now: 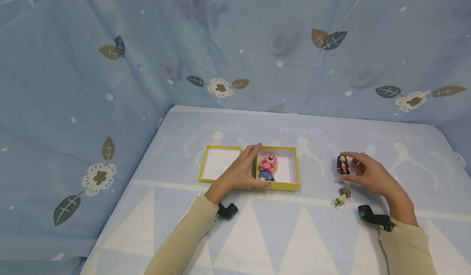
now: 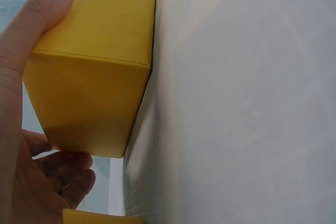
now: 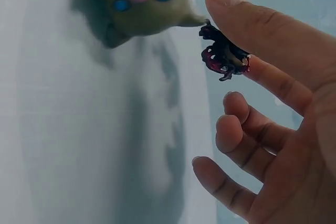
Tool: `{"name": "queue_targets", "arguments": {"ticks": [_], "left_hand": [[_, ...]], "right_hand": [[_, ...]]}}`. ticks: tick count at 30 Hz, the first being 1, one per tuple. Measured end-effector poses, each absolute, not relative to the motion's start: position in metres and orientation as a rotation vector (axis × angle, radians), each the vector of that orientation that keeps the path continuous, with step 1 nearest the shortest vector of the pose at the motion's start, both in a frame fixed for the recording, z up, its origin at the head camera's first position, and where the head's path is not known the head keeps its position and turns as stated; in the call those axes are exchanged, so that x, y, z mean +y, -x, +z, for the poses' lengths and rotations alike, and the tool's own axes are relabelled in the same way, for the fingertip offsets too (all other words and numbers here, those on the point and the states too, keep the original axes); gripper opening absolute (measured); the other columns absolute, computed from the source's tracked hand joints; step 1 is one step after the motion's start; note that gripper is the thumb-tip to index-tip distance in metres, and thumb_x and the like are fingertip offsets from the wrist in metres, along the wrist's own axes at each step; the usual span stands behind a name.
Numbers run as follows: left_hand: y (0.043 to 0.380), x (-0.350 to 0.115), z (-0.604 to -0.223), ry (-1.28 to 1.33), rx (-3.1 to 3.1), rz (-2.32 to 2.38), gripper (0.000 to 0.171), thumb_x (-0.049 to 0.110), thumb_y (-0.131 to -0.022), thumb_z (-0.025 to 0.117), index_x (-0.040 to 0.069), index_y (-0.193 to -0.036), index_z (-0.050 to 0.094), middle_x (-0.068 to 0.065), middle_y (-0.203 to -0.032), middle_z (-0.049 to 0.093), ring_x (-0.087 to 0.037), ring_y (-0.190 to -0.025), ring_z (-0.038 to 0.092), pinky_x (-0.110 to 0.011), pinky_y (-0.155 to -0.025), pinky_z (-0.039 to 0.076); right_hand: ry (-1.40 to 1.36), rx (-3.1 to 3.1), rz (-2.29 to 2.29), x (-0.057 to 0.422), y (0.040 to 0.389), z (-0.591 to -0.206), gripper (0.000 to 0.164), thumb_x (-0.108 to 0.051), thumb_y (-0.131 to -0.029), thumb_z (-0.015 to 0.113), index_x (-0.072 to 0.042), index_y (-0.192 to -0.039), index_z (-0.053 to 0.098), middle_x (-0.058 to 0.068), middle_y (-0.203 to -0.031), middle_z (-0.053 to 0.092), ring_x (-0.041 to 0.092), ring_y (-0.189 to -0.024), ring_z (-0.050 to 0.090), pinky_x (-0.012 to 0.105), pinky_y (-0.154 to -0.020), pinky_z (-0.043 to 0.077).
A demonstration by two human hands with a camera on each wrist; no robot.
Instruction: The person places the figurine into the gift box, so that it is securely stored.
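My left hand (image 1: 241, 171) grips the yellow box (image 1: 281, 186) across its left end, thumb on the near wall and fingers at the far one. Inside the box's left part lie a pink bear figurine (image 1: 268, 163) and a toy with a blue lower part (image 1: 266, 175). Off to the right, my right hand (image 1: 373, 175) pinches a dark-haired figurine (image 1: 343, 165) in black and red between thumb and index finger; its other fingers stay loosely bent. Just below, a brown-headed figurine (image 1: 343, 196) lies on the table, its pink snout and blue eyes showing in the right wrist view.
A shallow yellow-edged lid (image 1: 220, 164) with a white inside lies left of the box, partly behind the left hand. The patterned cloth (image 1: 279, 230) covers the table, and blue printed curtains (image 1: 257, 42) hang behind and at the left.
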State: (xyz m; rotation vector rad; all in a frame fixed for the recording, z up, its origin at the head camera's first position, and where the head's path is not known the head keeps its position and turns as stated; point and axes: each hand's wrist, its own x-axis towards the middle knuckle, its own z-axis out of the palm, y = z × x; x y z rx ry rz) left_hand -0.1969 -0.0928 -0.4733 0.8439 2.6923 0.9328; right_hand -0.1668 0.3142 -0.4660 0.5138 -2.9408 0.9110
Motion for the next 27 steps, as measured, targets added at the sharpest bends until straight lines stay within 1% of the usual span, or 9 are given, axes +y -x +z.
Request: {"name": "queue_targets", "arguments": {"ticks": [4,8,11,13,16,19,21,23,27], "left_hand": [[0.197,-0.093,-0.474,-0.840,2.692,0.932,0.129,0.061,-0.064,0.084,0.014,-0.159,0.011,-0.006,-0.155,0.029,-0.024,-0.140,0.037,-0.046,-0.111,0.039],[0.198,-0.093,-0.474,-0.834,2.688,0.933,0.129,0.061,-0.064,0.084,0.014,-0.159,0.010,-0.007,-0.154,0.030,-0.023,-0.140,0.038,-0.045,-0.111,0.039],[0.198,-0.092,-0.475,-0.833,2.684,0.942,0.129,0.061,-0.063,0.084,0.014,-0.159,0.011,-0.007,-0.154,0.030,-0.023,-0.139,0.038,-0.045,-0.111,0.039],[0.198,-0.092,-0.474,-0.829,2.684,0.946,0.129,0.060,-0.063,0.084,0.014,-0.159,0.011,-0.006,-0.154,0.030,-0.023,-0.139,0.038,-0.045,-0.111,0.039],[0.198,-0.092,-0.474,-0.827,2.687,0.946,0.129,0.060,-0.063,0.084,0.014,-0.159,0.011,-0.006,-0.154,0.030,-0.023,-0.139,0.038,-0.045,-0.111,0.039],[0.197,-0.093,-0.474,-0.828,2.689,0.944,0.129,0.060,-0.064,0.084,0.014,-0.159,0.011,-0.007,-0.154,0.030,-0.024,-0.139,0.038,-0.045,-0.111,0.040],[0.196,-0.093,-0.473,-0.826,2.687,0.950,0.128,0.060,-0.064,0.084,0.014,-0.159,0.011,-0.006,-0.154,0.030,-0.024,-0.139,0.038,-0.046,-0.111,0.040],[0.196,-0.093,-0.473,-0.824,2.683,0.958,0.128,0.060,-0.064,0.085,0.014,-0.159,0.012,-0.006,-0.154,0.030,-0.024,-0.140,0.038,-0.046,-0.111,0.039],[0.196,-0.092,-0.473,-0.821,2.680,0.961,0.128,0.060,-0.064,0.084,0.015,-0.159,0.012,-0.005,-0.154,0.030,-0.024,-0.140,0.038,-0.046,-0.111,0.039]], "right_hand": [[-0.504,-2.918,0.917,0.315,0.165,-0.461,0.070,-0.019,-0.072,0.088,-0.004,-0.133,0.057,0.006,-0.090,0.051,0.011,-0.071,0.041,0.023,-0.060,0.037],[-0.480,-2.933,0.903,0.316,0.165,-0.459,0.071,-0.021,-0.072,0.088,-0.006,-0.134,0.056,0.007,-0.092,0.051,0.011,-0.073,0.042,0.024,-0.062,0.039],[-0.454,-2.944,0.889,0.316,0.165,-0.458,0.073,-0.024,-0.072,0.088,-0.007,-0.135,0.055,0.009,-0.095,0.052,0.015,-0.077,0.046,0.026,-0.063,0.041],[-0.441,-2.944,0.894,0.315,0.166,-0.457,0.074,-0.024,-0.072,0.088,-0.007,-0.136,0.055,0.011,-0.099,0.052,0.019,-0.082,0.049,0.031,-0.066,0.044],[-0.435,-2.938,0.927,0.312,0.165,-0.454,0.075,-0.024,-0.073,0.088,-0.006,-0.137,0.053,0.016,-0.107,0.051,0.029,-0.090,0.052,0.045,-0.072,0.047],[-0.434,-2.931,0.976,0.306,0.163,-0.450,0.075,-0.022,-0.074,0.087,-0.006,-0.138,0.052,0.020,-0.115,0.049,0.036,-0.098,0.053,0.058,-0.080,0.045],[-0.436,-2.921,1.009,0.302,0.162,-0.448,0.075,-0.021,-0.074,0.087,-0.007,-0.138,0.052,0.020,-0.119,0.048,0.038,-0.103,0.053,0.060,-0.084,0.043],[-0.456,-2.906,1.025,0.298,0.161,-0.447,0.074,-0.019,-0.074,0.087,-0.007,-0.138,0.052,0.020,-0.121,0.048,0.038,-0.105,0.052,0.060,-0.086,0.042],[-0.508,-2.876,1.017,0.291,0.160,-0.444,0.074,-0.018,-0.073,0.087,-0.008,-0.138,0.053,0.020,-0.121,0.048,0.039,-0.107,0.051,0.059,-0.085,0.042]]}}
